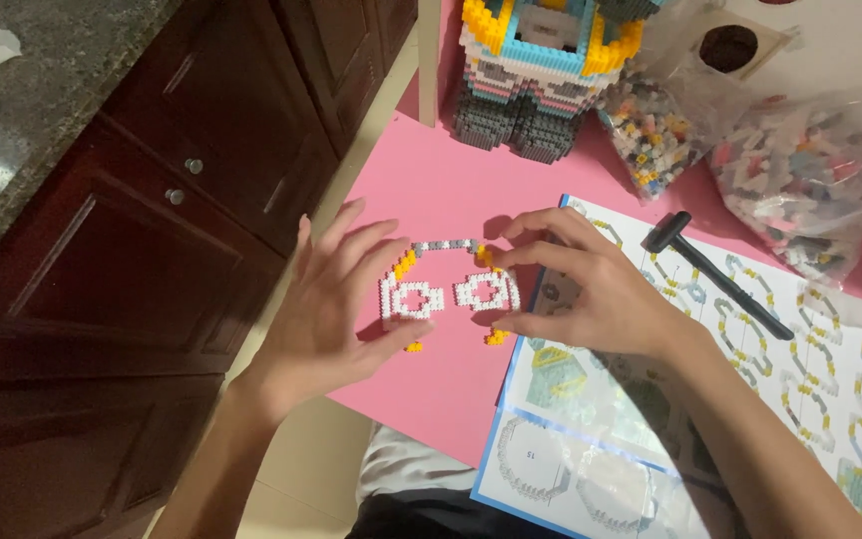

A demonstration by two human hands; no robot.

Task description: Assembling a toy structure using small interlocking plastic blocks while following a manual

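Here a flat panel of small bricks [448, 289] is being put together on the pink tabletop [421, 180], near its left edge and just left of the open instruction booklet [710, 399]. The step in hand appears to be the seating of a piece on the panel's right side. The right hand [591, 294] is closed in a pinch on the panel's right white block, thumb below and fingertips above. The left hand [336, 299] is spread wide, thumb touching the lower left of the panel, nothing gripped. The next move would likely call for steady downward pressure while the left side is braced. The panel is seen as two white squares with pink centres, joined by a grey arch and trimmed with orange studs
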